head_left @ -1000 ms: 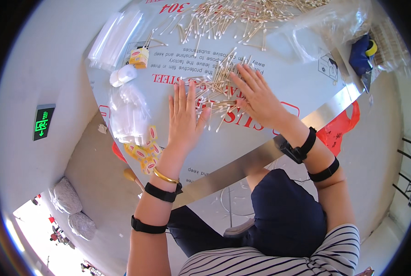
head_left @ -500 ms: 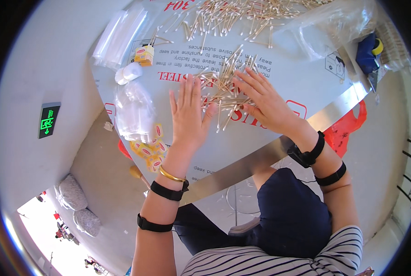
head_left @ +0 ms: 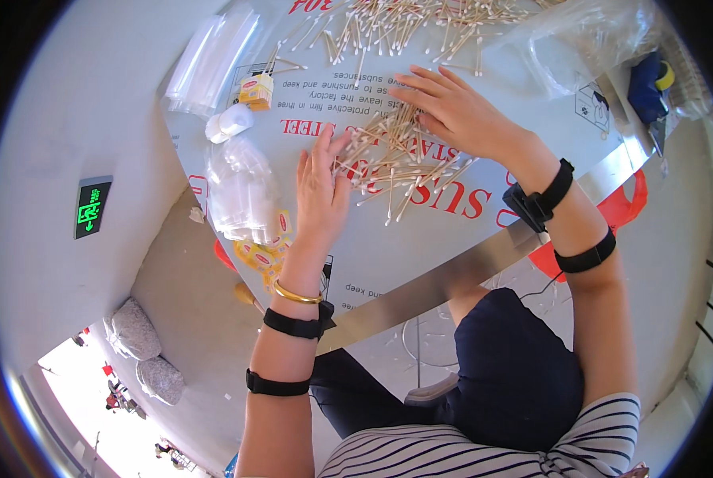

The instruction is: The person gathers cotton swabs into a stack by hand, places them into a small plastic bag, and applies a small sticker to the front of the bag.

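While we work on the tabletop (head_left: 452,239), the small pile of cotton swabs (head_left: 392,155) lies between our hands; we keep the left hand (head_left: 318,187) flat-edged, the right hand (head_left: 456,111) spread, fingers open and gripping nothing, sweeping inward evenly so none scatter.

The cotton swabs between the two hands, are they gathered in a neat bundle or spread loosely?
Spread loosely. The cotton swabs lie crisscrossed at many angles on the table, between the left hand and right hand.

Tan white-tipped cotton swabs (head_left: 396,155), silver desk (head_left: 452,275) with red lettering, black wristbands (head_left: 292,324), gold bangle (head_left: 295,294), striped shirt (head_left: 484,450).
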The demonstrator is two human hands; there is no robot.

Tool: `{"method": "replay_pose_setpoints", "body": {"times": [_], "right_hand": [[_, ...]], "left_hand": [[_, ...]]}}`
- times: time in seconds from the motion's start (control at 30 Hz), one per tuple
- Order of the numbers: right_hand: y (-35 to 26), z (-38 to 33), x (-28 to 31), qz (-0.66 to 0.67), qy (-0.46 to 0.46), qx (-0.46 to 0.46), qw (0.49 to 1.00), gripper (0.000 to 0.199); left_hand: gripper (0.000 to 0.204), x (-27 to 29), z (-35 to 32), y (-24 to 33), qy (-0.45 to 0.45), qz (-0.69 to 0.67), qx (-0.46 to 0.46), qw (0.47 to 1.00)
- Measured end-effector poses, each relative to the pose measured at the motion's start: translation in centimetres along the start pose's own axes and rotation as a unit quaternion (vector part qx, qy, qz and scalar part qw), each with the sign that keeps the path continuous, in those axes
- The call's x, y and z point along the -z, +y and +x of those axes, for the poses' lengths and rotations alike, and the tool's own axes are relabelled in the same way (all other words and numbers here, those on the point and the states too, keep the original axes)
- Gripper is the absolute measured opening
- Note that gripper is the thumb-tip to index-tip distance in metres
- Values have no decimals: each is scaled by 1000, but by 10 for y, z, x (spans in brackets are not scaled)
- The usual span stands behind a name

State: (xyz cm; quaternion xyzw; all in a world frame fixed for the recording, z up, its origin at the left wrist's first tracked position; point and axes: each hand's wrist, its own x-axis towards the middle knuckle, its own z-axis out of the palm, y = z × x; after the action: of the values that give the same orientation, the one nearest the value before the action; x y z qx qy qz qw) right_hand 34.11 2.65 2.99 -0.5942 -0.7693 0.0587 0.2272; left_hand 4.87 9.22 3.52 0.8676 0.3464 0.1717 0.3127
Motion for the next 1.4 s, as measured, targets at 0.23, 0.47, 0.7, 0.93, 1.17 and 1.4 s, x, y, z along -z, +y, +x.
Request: {"method": "replay_pose_setpoints", "body": {"times": [0.23, 0.47, 0.7, 0.93, 1.17, 1.4], "right_hand": [[-9, -19, 10, 6, 45, -43, 998, 38], [-26, -27, 21, 24, 33, -33, 999, 42], [-28, -35, 27, 20, -79, -39, 996, 107], [-8, -20, 11, 21, -89, -22, 996, 121], [-11, -23, 10, 28, -110, -7, 994, 98], [-57, -32, -19, 24, -66, 4, 997, 99]], "left_hand": [[111, -3, -11, 24, -50, 77, -31, 995], [133, -13, -16, 27, -39, 85, -17, 995], [126, 24, 8, -7, -81, 86, -56, 991], [124, -21, -9, 33, -32, 167, -10, 985], [104, -1, -4, 4, -79, 146, -80, 983], [91, 12, 16, 12, -160, 71, -120, 977]]}}
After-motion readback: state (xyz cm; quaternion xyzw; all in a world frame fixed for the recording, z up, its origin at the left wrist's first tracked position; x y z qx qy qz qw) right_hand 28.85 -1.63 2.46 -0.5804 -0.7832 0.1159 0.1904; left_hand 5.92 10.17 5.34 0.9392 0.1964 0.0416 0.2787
